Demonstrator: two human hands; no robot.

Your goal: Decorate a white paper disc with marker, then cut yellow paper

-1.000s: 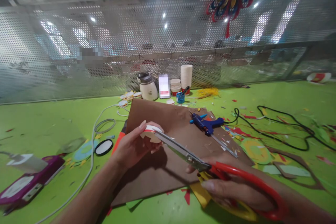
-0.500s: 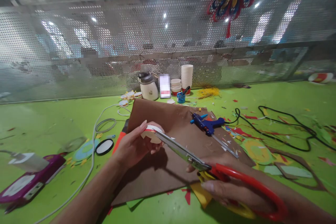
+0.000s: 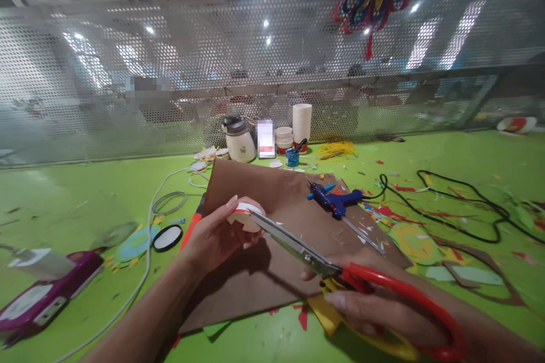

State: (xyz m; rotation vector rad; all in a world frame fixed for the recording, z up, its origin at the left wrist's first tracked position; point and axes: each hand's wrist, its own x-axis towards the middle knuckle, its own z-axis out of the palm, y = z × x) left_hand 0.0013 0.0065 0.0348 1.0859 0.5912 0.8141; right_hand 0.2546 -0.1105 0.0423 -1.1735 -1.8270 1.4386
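1. So, your left forearm comes in from the bottom left, and your left hand [image 3: 217, 235] is raised over the brown cardboard sheet [image 3: 264, 272], fingers curled round a small white paper piece with a red stripe [image 3: 243, 215], thumb on top.
2. Your right hand [image 3: 374, 309] sits low near the front edge of the green worktop [image 3: 76, 193], closed through the red handles of the scissors [image 3: 306, 252]. The blades point up-left and their tips meet the paper piece, just about shut on its edge.
3. Past the blades, a blue glue gun [image 3: 336, 201] lies on the far right corner of the cardboard, its black cord [image 3: 460, 207] looping toward the right edge.
4. By the left edge there's a purple gadget [image 3: 42, 298] and a white cable [image 3: 147, 249]. Cups and a jug [image 3: 239, 142] line the back edge, well apart from your hands.
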